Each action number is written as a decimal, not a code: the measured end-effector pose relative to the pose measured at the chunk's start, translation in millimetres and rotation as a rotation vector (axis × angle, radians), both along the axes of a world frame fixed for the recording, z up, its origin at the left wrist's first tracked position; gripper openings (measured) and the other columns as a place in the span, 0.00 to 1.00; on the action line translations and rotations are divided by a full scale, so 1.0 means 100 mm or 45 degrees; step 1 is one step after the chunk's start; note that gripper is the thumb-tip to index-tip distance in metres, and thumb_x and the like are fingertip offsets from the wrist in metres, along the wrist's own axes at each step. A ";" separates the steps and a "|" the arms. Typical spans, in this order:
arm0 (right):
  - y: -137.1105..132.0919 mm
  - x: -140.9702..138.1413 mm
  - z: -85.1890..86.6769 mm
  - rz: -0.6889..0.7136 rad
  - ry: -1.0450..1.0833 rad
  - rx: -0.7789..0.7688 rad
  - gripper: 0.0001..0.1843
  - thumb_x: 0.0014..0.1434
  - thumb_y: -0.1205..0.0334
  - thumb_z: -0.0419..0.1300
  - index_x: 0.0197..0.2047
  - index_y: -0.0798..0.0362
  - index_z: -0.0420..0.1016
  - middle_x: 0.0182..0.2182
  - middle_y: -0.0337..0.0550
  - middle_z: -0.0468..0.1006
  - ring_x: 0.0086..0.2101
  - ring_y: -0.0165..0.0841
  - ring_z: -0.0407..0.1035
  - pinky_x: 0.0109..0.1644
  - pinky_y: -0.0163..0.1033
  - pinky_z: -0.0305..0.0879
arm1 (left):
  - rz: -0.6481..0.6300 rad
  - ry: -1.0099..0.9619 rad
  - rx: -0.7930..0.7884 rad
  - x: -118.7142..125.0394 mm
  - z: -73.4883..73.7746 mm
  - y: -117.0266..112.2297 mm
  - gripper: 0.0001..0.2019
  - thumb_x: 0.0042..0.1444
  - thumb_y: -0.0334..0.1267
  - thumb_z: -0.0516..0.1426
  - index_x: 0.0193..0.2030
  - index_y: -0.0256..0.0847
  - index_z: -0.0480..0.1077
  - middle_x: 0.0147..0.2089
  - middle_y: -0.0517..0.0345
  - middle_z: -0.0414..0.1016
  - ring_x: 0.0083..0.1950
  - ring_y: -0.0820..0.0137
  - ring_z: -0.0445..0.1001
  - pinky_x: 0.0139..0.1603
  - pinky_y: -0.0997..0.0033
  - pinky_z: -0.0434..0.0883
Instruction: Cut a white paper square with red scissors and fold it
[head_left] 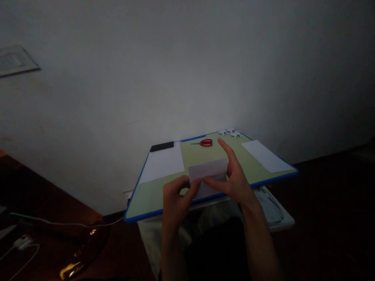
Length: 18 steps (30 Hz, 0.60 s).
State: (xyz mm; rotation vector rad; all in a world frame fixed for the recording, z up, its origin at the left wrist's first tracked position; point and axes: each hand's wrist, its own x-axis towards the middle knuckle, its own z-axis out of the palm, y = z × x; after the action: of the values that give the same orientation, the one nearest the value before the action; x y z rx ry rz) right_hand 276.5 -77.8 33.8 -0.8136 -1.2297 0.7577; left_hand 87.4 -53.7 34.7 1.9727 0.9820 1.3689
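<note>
Both hands work a folded white paper [208,171] held just above the near edge of a green board [193,156] with a blue rim. The left hand [175,199] has its fingers closed on the paper's near left corner, thumb on top and the other fingers curled under it. The right hand [234,179] grips the right side: the thumb lies flat across the near face, the forefinger stands straight up behind the far edge, and the remaining fingers wrap behind.

The work in hand looks like folding or creasing the sheet. To do it well, I would judge that the two edges should be lined up squarely before any pressure goes on, the left pinch holding the corner steady while the right thumb slides along the fold to set it sharp. Laying the paper down on the board would give a firmer crease than working in the air, and the dim light makes checking the edges harder.

On the board, a white sheet [164,164] lies at the left with a black block [161,146] at its far end. Red-handled scissors [203,143] lie near the far edge, well beyond the hands. Small white paper cutouts [231,133] sit at the far right corner, and a second white sheet [265,155] lies along the right side. White cables [23,244] trail over the dark floor at the near left.
</note>
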 end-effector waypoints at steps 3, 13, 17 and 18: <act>0.01 -0.01 0.00 -0.094 -0.116 0.064 0.63 0.51 0.60 0.78 0.80 0.40 0.49 0.70 0.52 0.70 0.67 0.55 0.67 0.66 0.64 0.73 | 0.068 0.063 0.073 0.01 0.05 -0.02 0.14 0.62 0.45 0.65 0.28 0.39 0.82 0.27 0.56 0.82 0.29 0.68 0.77 0.34 0.72 0.72; -0.07 0.06 0.01 -0.036 -0.077 -0.029 0.55 0.53 0.68 0.72 0.78 0.39 0.54 0.68 0.51 0.72 0.48 0.46 0.82 0.43 0.47 0.84 | 0.116 0.165 0.149 -0.13 0.11 -0.04 0.17 0.63 0.46 0.64 0.25 0.41 0.82 0.25 0.57 0.82 0.25 0.69 0.75 0.31 0.72 0.69; -0.08 0.10 -0.01 -0.064 -0.110 -0.058 0.55 0.53 0.67 0.73 0.78 0.42 0.54 0.55 0.48 0.83 0.42 0.43 0.83 0.42 0.46 0.84 | 0.126 0.198 0.174 -0.18 0.11 -0.04 0.18 0.63 0.46 0.64 0.24 0.41 0.81 0.24 0.57 0.80 0.24 0.70 0.73 0.30 0.72 0.68; -0.07 0.12 -0.02 -0.078 -0.120 -0.064 0.54 0.54 0.68 0.73 0.78 0.42 0.53 0.47 0.45 0.85 0.41 0.42 0.83 0.43 0.47 0.83 | 0.124 0.201 0.176 -0.19 0.12 -0.04 0.18 0.63 0.45 0.64 0.24 0.41 0.81 0.24 0.58 0.80 0.24 0.70 0.72 0.30 0.72 0.67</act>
State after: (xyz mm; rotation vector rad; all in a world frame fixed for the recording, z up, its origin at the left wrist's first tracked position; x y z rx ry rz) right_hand 288.4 -85.2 31.7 -0.9328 -1.2679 0.7097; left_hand 68.4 -57.6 46.3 2.1894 1.0939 1.3832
